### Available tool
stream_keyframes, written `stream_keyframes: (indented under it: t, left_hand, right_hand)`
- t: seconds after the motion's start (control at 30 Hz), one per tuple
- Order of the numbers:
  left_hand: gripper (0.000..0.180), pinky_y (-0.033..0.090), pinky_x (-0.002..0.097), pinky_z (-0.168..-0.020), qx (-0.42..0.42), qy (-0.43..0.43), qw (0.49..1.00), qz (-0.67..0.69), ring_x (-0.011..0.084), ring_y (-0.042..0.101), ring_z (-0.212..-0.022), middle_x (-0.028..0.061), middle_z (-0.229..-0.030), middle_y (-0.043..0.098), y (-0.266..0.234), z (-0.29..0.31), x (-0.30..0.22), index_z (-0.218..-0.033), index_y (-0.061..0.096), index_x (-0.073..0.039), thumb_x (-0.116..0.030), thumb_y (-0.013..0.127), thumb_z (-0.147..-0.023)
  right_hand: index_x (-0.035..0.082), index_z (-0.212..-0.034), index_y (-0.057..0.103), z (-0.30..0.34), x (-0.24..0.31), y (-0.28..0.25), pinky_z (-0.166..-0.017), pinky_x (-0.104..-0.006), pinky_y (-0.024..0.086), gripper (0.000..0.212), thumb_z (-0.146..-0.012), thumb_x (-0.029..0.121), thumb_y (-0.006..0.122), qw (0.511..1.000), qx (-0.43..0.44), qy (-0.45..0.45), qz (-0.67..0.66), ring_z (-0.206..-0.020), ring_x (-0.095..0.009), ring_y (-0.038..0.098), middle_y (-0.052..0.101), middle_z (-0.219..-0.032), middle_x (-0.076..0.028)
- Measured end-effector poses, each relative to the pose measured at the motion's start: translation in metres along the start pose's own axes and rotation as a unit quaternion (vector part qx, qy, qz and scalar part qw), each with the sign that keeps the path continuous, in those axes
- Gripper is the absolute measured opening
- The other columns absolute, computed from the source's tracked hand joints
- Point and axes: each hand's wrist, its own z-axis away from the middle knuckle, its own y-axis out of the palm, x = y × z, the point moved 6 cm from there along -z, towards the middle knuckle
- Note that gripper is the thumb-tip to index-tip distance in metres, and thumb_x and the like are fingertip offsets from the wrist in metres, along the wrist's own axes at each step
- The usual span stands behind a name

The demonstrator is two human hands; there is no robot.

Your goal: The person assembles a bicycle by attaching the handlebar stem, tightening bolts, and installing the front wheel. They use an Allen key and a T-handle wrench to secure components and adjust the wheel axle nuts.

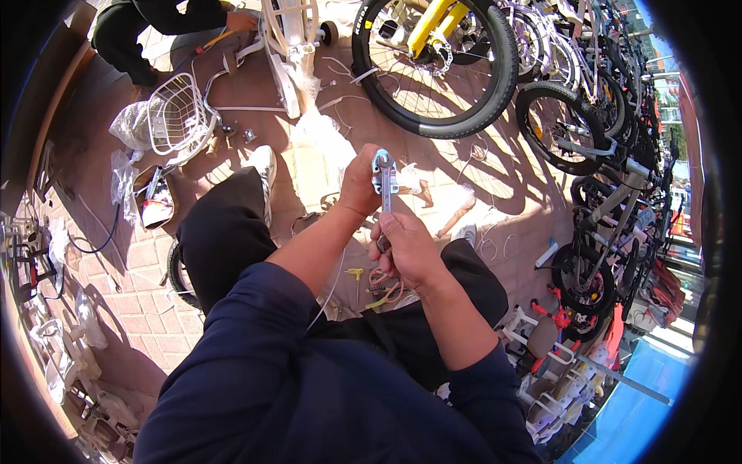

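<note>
My left hand is closed around a small light-blue part, held out in front of me; its exact kind I cannot make out. In my right hand, just below it, a silver wrench is gripped by its lower end. The wrench points away from me, and its head lies against the blue part. Beneath my hands on the paving are a yellow-handled tool and a pinkish looped cord.
Ahead stands a bicycle wheel with a yellow frame. A white wire basket lies front left, near a crouching person's hand. Rows of bicycles line the right. White plastic wrapping and loose parts litter the brick ground.
</note>
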Motion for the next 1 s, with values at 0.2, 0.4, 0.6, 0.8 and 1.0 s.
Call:
stream_keyframes:
  t: [0.2, 0.4, 0.6, 0.8, 1.0]
  left_hand:
    - [0.009, 0.047, 0.0304, -0.064, 0.047, -0.122, 0.923, 0.362, 0.0157, 0.058, -0.074, 0.0008, -0.084, 0.057, 0.007, 0.003, 0.025, -0.098, 0.051, -0.01, -0.007, 0.06, -0.096]
    - [0.045, 0.051, 0.0335, -0.083, 0.182, -0.068, 0.976, -0.098, 0.0203, 0.063, -0.093, 0.0059, -0.1, 0.063, -0.016, -0.006, -0.053, -0.115, 0.053, -0.008, -0.019, 0.081, -0.081]
    - [0.088, 0.047, 0.0338, -0.101, 0.267, -0.098, 0.959, -0.002, 0.0226, 0.059, -0.114, 0.0115, -0.123, 0.06, -0.024, -0.011, -0.069, -0.14, 0.043, -0.005, -0.024, 0.093, -0.07]
    - [0.081, 0.038, 0.0351, -0.112, 0.317, -0.212, 0.905, 0.19, 0.0218, 0.054, -0.125, 0.0091, -0.134, 0.056, -0.027, -0.022, -0.068, -0.148, 0.046, -0.003, -0.042, 0.08, -0.086]
    - [0.066, 0.043, 0.0332, -0.107, 0.335, -0.217, 0.903, 0.16, 0.017, 0.056, -0.12, 0.0064, -0.126, 0.061, -0.031, -0.029, -0.073, -0.143, 0.053, -0.003, -0.036, 0.076, -0.091]
  right_hand:
    - [0.001, -0.102, 0.056, -0.03, 0.008, 0.085, -0.045, -0.0264, 0.048, 0.032, -0.11, 0.029, 0.043, 0.968, -0.022, -0.027, -0.248, -0.052, -0.013, 0.059, 0.07, -0.084, -0.014]
    - [0.002, -0.102, 0.059, 0.007, 0.015, 0.006, -0.051, -0.0241, 0.047, 0.03, -0.109, 0.028, 0.046, 0.998, 0.0, -0.051, 0.027, -0.053, -0.011, 0.057, 0.067, -0.079, -0.008]
    - [0.001, -0.082, 0.063, -0.011, 0.04, -0.078, -0.051, -0.026, 0.034, 0.045, -0.108, 0.035, 0.05, 0.976, 0.02, -0.035, 0.212, -0.053, -0.008, 0.043, 0.051, -0.061, 0.001]
    - [0.003, -0.071, 0.061, -0.043, 0.068, -0.11, -0.043, -0.0266, 0.025, 0.055, -0.106, 0.045, 0.053, 0.94, 0.042, -0.028, 0.337, -0.041, -0.008, 0.034, 0.043, -0.05, 0.002]
    - [0.003, -0.081, 0.061, -0.037, 0.068, -0.101, -0.037, -0.0254, 0.024, 0.049, -0.106, 0.044, 0.052, 0.966, 0.076, 0.011, 0.248, -0.035, -0.008, 0.034, 0.044, -0.046, 0.0]
